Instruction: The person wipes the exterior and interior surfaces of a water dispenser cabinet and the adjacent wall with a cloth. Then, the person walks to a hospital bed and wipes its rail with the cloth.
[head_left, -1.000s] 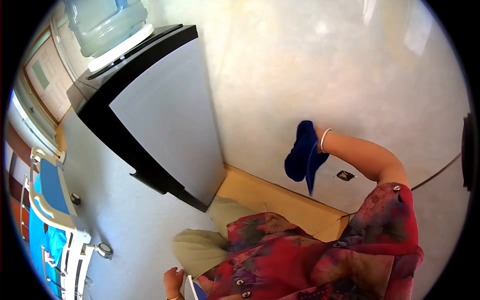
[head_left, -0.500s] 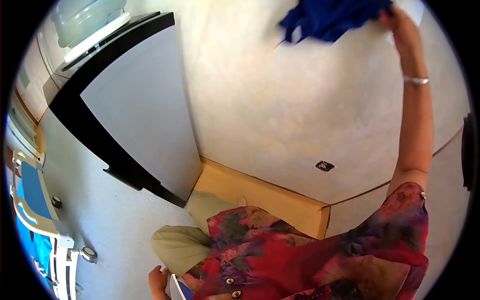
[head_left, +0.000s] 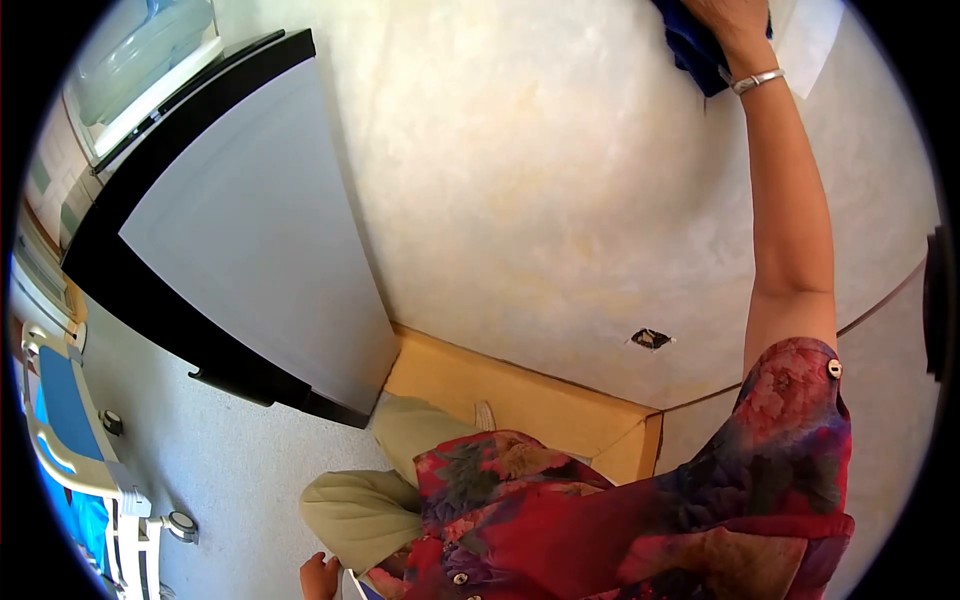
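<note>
At the top right, my right hand [head_left: 733, 18] is closed on a dark blue cloth [head_left: 692, 48] against the pale wall [head_left: 540, 200]. The frame's upper edge cuts off part of the hand and cloth. A silvery bracelet [head_left: 758, 81] circles that wrist. Low at the left of my body, my left hand [head_left: 319, 578] shows curled fingers beside a thin white and blue object [head_left: 362, 588]. Most of that object is out of view, and what lies inside the fingers is hidden.
A grey and black water dispenser [head_left: 260, 220] with a large bottle [head_left: 145, 55] stands against the wall at left. Behind it is a wheeled bed [head_left: 75, 400]. A yellow baseboard [head_left: 520, 385] runs along the wall's foot, below a dark wall opening [head_left: 651, 339].
My right hand has gone up the wall with the blue cloth, then a little to the left. The cloth looks more bunched under the hand. The view has shifted, and my left hand stays low.
</note>
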